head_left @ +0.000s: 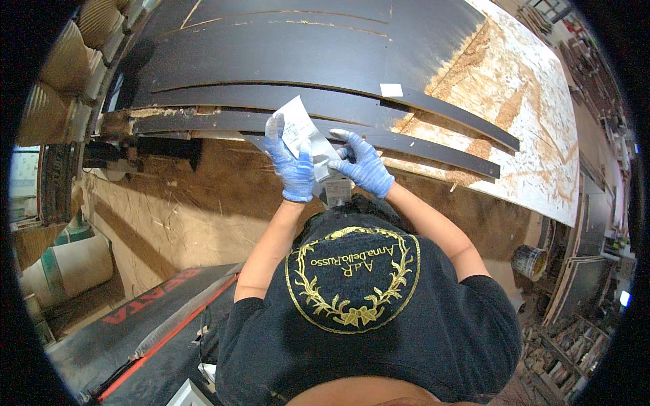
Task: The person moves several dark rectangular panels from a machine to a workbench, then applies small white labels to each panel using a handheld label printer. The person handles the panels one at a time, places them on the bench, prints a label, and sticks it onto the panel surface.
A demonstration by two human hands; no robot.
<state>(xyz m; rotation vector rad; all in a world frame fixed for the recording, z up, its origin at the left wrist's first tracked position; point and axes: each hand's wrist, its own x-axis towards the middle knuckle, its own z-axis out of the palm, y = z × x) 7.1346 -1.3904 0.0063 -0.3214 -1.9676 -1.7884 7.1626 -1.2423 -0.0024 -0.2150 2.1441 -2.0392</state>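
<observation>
A strip of white printed paper labels [296, 126] is held up between my hands in front of my chest. My left hand [291, 166], in a blue and grey work glove, has its thumb and fingers closed on the upper part of the strip. My right hand [365, 164], gloved the same way, pinches the strip's right edge lower down. Below the gloves hangs the rest of the strip, with another printed label [337, 192] on it. Just beyond my hands lie two narrow dark strips of board [433, 150], side by side.
A large dark panel [305, 57] fills the far side, with a small white label [391, 90] near its front strip. Sawdust coats the white table [542, 128] at right and the floor [196, 189]. A black machine cover [162, 318] is at lower left; a bucket [528, 262] stands right.
</observation>
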